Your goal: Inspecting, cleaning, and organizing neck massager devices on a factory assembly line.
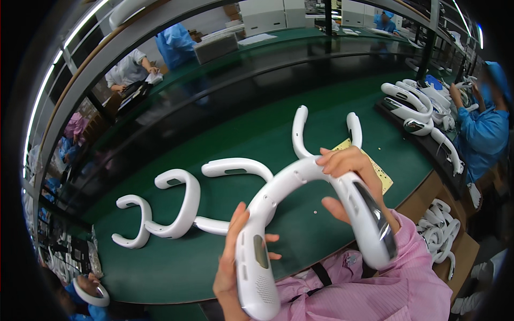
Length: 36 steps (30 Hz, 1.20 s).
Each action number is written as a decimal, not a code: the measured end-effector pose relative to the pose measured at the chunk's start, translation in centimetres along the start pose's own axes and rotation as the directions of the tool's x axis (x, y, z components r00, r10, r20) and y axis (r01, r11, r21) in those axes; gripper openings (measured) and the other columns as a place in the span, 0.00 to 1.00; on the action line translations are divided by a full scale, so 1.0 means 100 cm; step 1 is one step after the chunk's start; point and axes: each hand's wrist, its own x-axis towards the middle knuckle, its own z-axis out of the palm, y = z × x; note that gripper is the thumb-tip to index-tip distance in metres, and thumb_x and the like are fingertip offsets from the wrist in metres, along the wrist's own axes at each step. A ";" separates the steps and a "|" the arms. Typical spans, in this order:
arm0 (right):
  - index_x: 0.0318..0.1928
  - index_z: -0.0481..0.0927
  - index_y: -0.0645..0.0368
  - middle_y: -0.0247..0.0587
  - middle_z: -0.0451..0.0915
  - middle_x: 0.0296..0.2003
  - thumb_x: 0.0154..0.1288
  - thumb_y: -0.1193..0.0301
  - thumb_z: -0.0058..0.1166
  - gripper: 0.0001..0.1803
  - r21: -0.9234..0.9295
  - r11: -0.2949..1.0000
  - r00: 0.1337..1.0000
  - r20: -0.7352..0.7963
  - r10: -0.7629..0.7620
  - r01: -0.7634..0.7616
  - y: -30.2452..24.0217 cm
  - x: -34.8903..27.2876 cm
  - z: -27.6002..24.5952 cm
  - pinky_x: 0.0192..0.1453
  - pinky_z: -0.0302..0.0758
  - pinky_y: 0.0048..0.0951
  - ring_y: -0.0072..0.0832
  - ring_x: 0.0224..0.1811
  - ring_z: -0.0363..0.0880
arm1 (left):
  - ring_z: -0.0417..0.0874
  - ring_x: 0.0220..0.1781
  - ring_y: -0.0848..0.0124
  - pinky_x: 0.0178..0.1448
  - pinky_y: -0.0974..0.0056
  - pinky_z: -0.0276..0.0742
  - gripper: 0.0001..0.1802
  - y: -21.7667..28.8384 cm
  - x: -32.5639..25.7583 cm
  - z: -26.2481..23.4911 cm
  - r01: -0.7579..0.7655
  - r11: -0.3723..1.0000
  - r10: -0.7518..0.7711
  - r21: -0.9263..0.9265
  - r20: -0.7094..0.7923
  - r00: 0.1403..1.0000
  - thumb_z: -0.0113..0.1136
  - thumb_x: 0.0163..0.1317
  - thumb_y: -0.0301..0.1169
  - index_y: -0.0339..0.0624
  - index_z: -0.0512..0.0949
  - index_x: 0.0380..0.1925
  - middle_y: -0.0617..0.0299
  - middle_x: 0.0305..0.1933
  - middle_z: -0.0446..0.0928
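Note:
Close in front of me, a white U-shaped neckband device (284, 184) is raised over the table, its two ends toward me. My left hand (230, 259) grips its left arm, the fingers passing behind it and showing on the inner side. My right hand (350, 163) is closed over the upper right of the curve, its thumb on the inner side. The left arm has an oval dark panel and small perforations; a glossy dark panel runs along the right arm. Behind it stands another white neckband (300, 131), partly hidden, beside a yellow sheet (380, 171).
Several white neckbands, such as one (187, 206), lie to the left on the green table (160, 270). A black tray (450, 176) piled with neckbands stands at the right, near a co-worker in blue (484, 128). Below it, a cardboard box (466, 251) holds more.

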 end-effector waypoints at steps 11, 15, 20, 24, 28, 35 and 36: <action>0.45 0.68 0.63 0.37 0.71 0.38 0.62 0.63 0.56 0.19 0.249 0.770 0.807 0.120 0.578 -0.588 -0.013 0.004 0.005 0.45 0.69 0.24 0.20 0.41 0.72 | 0.73 0.37 0.65 0.46 0.58 0.69 0.42 0.008 -0.004 -0.013 -0.345 0.707 0.417 0.617 0.031 0.909 0.63 0.44 0.63 0.36 0.70 0.44 0.58 0.40 0.73; 0.48 0.66 0.60 0.36 0.72 0.31 0.67 0.51 0.44 0.24 0.539 0.289 0.511 0.322 0.797 -0.791 -0.005 0.003 0.015 0.35 0.72 0.25 0.22 0.31 0.71 | 0.66 0.24 0.72 0.28 0.66 0.68 0.35 0.004 0.018 -0.019 -0.224 0.967 0.226 -0.123 0.007 0.974 0.40 0.63 0.60 0.33 0.66 0.44 0.61 0.33 0.65; 0.48 0.67 0.62 0.38 0.71 0.30 0.69 0.53 0.41 0.23 0.644 0.097 0.411 0.358 0.839 -0.759 -0.006 0.000 0.014 0.31 0.74 0.29 0.24 0.28 0.71 | 0.63 0.20 0.74 0.22 0.69 0.63 0.32 0.003 0.023 -0.021 0.034 0.824 -0.033 -0.565 0.012 0.999 0.29 0.69 0.54 0.34 0.64 0.49 0.60 0.33 0.66; 0.45 0.68 0.61 0.36 0.71 0.28 0.67 0.55 0.45 0.20 0.726 -0.110 0.329 0.435 0.838 -0.679 0.008 -0.008 0.017 0.31 0.74 0.27 0.23 0.27 0.72 | 0.66 0.29 0.73 0.35 0.63 0.69 0.28 0.011 0.017 -0.003 0.012 0.769 -0.010 -0.639 0.007 1.000 0.30 0.72 0.48 0.34 0.60 0.56 0.59 0.43 0.68; 0.47 0.68 0.62 0.37 0.72 0.29 0.62 0.63 0.53 0.19 0.728 -0.240 0.261 0.502 0.824 -0.642 0.033 -0.034 0.027 0.32 0.75 0.28 0.24 0.27 0.73 | 0.76 0.39 0.60 0.41 0.55 0.75 0.26 0.008 0.014 0.021 -0.030 0.834 0.085 -0.550 0.075 0.994 0.37 0.70 0.43 0.33 0.56 0.58 0.46 0.53 0.65; 0.53 0.69 0.66 0.47 0.78 0.42 0.64 0.65 0.51 0.21 0.784 -0.150 0.409 0.464 0.786 -0.602 0.047 -0.058 0.048 0.49 0.78 0.33 0.33 0.44 0.79 | 0.81 0.33 0.58 0.36 0.59 0.80 0.40 0.006 -0.003 0.060 0.069 0.995 -0.080 0.071 0.169 0.982 0.57 0.57 0.41 0.27 0.52 0.61 0.43 0.47 0.72; 0.53 0.69 0.66 0.47 0.78 0.41 0.64 0.65 0.50 0.21 0.783 -0.123 0.396 0.435 0.809 -0.609 0.043 -0.055 0.048 0.49 0.78 0.33 0.34 0.45 0.79 | 0.77 0.47 0.63 0.49 0.59 0.78 0.33 0.004 -0.003 0.051 0.062 0.998 -0.068 0.030 0.315 0.947 0.49 0.62 0.25 0.32 0.47 0.65 0.48 0.55 0.67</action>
